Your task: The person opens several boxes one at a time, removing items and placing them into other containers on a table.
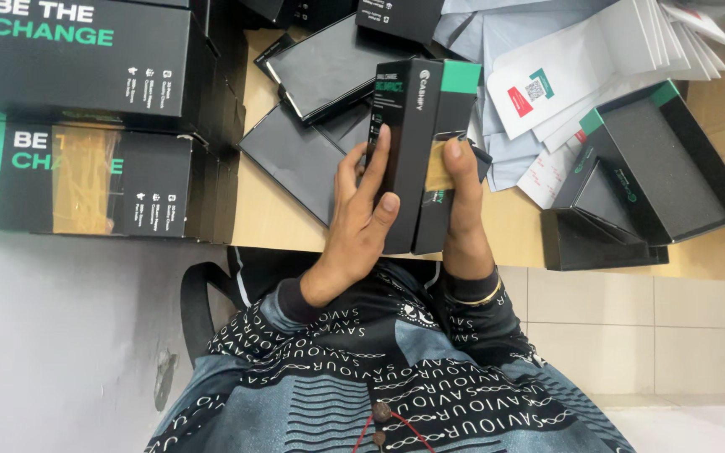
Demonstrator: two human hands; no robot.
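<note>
Fingers (377,159) of both my hands clamp the black box (417,143), upright over the counter's (274,214) near edge, long axis pointing away.

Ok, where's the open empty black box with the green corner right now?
In the head view, the open black box sits at the right end of the table, right of the hands and just below the fanned white envelopes.
</note>
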